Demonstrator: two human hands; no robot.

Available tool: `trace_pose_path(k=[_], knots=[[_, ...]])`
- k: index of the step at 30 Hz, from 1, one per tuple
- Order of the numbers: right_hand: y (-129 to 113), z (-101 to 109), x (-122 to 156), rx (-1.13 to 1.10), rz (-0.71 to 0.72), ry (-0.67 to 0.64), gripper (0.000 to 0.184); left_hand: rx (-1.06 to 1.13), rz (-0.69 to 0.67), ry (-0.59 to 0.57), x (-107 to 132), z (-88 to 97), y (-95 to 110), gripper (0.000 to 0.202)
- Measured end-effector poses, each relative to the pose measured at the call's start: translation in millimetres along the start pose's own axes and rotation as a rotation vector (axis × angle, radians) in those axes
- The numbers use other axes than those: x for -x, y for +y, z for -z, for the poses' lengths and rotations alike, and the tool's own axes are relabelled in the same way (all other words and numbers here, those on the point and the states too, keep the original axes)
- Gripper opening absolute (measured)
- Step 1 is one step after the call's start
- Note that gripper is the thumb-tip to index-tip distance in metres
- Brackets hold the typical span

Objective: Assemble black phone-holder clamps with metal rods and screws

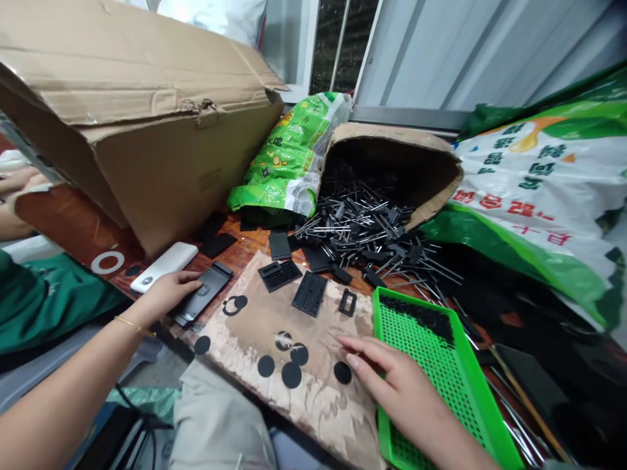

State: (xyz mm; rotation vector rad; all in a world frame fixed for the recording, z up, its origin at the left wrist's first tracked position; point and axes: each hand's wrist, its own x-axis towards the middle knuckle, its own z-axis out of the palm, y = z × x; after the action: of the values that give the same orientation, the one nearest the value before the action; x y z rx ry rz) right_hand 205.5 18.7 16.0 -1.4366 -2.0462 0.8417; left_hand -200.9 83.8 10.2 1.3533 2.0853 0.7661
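Observation:
My left hand point(171, 291) reaches to a flat dark grey casing point(211, 287) with a round mark. Its fingers are stretched over the casing's near side; the thumb is hidden. Just behind lies a similar white casing point(165, 266). My right hand point(392, 375) hovers at or touches the cardboard sheet point(323, 343), fingers extended and apart, nothing visible between them. Beside its fingertips is a black disc point(342, 373). Several more black discs point(291, 375) lie scattered on the sheet, with slotted black plates point(310, 294) and a small black frame point(347, 302) farther back.
A green perforated tray point(450, 365) with small black bits stands at right. An open carton point(392, 134) spills black parts with metal rods point(362, 228). A big cardboard box point(186, 170) and green bag point(294, 153) stand behind. Another person's arm point(17, 219) shows far left.

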Motion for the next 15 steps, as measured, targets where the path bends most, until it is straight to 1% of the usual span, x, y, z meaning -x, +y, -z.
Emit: trace_pose_path(k=[2, 3, 5, 6, 7, 9, 12, 15], knots=[[6.2, 5.0, -3.6, 0.044, 0.008, 0.011, 0.031, -0.090, -0.059, 0.050, 1.7, 1.0, 9.5, 0.028], [9.0, 6.0, -5.2, 0.061, 0.009, 0.020, 0.031, -0.141, -0.112, 0.077, 3.0, -0.7, 16.9, 0.025], [13.2, 5.0, -7.5, 0.081, 0.015, 0.038, 0.031, -0.230, -0.253, 0.085, 5.1, -11.4, 37.4, 0.024], [14.7, 3.0, -8.2, 0.082, 0.020, 0.044, 0.031, -0.264, -0.331, 0.059, 5.0, -20.9, 50.0, 0.025], [15.7, 0.3, -8.5, 0.080, 0.027, 0.047, 0.031, -0.252, -0.387, -0.017, 3.7, -32.9, 63.8, 0.027], [16.9, -5.7, -8.5, 0.083, 0.044, 0.050, 0.031, -0.209, -0.446, -0.070, -4.0, -62.3, 92.9, 0.031], [17.5, -11.9, -7.9, 0.116, 0.054, 0.013, 0.030, -0.191, -0.511, -0.061, -27.8, -108.6, 134.9, 0.033], [18.0, -12.3, -8.6, 0.147, 0.053, -0.057, 0.031, -0.211, -0.497, -0.030, -56.9, -144.0, 168.8, 0.033]])
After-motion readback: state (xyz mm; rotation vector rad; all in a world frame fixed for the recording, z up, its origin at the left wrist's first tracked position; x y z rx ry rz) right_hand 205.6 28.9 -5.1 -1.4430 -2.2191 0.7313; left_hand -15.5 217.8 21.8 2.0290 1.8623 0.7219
